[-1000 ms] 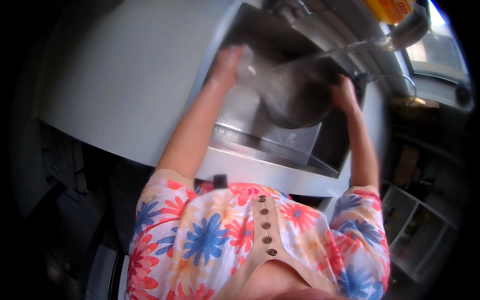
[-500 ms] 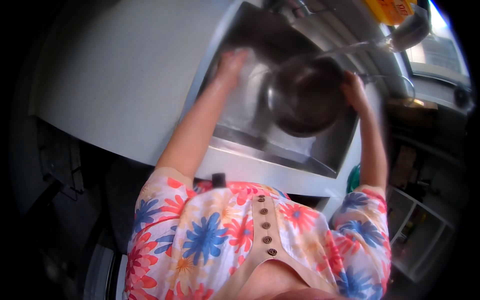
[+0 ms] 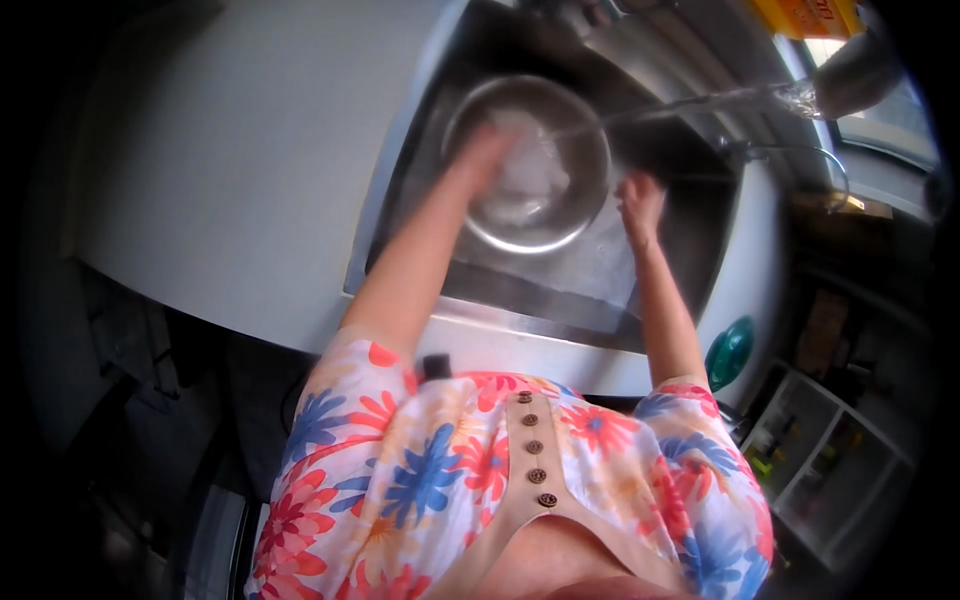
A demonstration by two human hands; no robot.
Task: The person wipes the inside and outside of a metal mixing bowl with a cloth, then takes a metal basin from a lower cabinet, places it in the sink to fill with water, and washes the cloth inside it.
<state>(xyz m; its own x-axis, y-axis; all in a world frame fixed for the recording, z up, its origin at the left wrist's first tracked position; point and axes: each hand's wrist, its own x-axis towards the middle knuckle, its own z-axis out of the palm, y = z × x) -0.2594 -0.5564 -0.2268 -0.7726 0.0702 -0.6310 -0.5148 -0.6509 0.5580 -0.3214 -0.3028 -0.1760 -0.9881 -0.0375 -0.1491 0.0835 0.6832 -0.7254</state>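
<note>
A smooth, pale countertop (image 3: 230, 160) spreads across the left. At the upper right, a yellow-orange packet (image 3: 808, 16) with printing on it shows near a window (image 3: 893, 125), and a thin curved metal loop (image 3: 845, 177) lies below. Farther down, a green object (image 3: 731, 353) is near a white-framed rack (image 3: 812, 450) holding small, blurred items.

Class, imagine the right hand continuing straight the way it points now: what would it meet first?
Probably the water stream; depth is unclear, so the right hand might pass underneath.
</note>
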